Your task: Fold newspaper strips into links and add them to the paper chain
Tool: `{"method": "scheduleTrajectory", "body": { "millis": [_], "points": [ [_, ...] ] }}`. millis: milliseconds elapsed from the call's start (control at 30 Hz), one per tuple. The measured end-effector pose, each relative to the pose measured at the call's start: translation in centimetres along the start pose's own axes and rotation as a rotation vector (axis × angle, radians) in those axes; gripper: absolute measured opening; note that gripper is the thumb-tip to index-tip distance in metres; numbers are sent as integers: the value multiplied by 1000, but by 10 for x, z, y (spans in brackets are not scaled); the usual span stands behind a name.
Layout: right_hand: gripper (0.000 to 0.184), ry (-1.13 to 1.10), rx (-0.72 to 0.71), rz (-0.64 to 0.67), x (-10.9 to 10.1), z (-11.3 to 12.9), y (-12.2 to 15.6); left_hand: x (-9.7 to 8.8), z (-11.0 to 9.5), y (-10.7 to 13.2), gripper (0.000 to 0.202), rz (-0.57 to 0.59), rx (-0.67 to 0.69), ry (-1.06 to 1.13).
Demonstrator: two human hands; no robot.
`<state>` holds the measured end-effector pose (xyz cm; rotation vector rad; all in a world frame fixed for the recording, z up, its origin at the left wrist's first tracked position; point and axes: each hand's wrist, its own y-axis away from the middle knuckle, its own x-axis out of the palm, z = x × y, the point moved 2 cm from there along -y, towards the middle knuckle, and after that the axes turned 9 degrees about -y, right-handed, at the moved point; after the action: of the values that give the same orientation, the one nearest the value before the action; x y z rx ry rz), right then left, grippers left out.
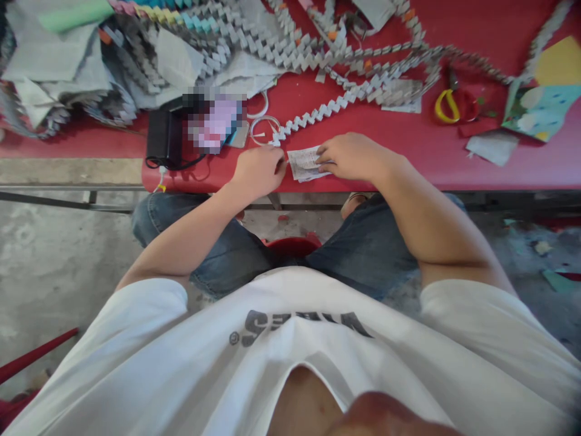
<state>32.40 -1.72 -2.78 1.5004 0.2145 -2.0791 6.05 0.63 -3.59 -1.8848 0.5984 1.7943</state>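
A small printed paper slip [305, 164] lies at the near edge of the red table [454, 151]. My left hand [258, 171] is curled closed at the slip's left edge, beside the end of a folded-paper zigzag chain [318, 115]. My right hand [351, 156] rests on the slip's right side with its fingers bent and pressing it down.
Yellow-handled scissors [449, 104] lie at the right. A black device [166, 136] with cables and a phone sit at the left. Piles of newspaper [59, 60] and several woven paper chains [272, 42] cover the back. Coloured paper [542, 109] lies far right.
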Motion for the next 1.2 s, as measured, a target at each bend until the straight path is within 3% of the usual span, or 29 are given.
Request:
{"method": "scheduleTrajectory", "body": {
  "millis": [133, 367, 1200],
  "points": [
    [34, 71, 36, 41, -2, 3, 1, 5, -12, -1, 33, 6, 76, 31],
    [25, -7, 51, 30, 0, -4, -1, 15, -23, -12, 34, 88, 102, 114],
    [30, -104, 72, 22, 0, -9, -1, 19, -30, -23, 36, 82, 121, 105]
  ]
}}
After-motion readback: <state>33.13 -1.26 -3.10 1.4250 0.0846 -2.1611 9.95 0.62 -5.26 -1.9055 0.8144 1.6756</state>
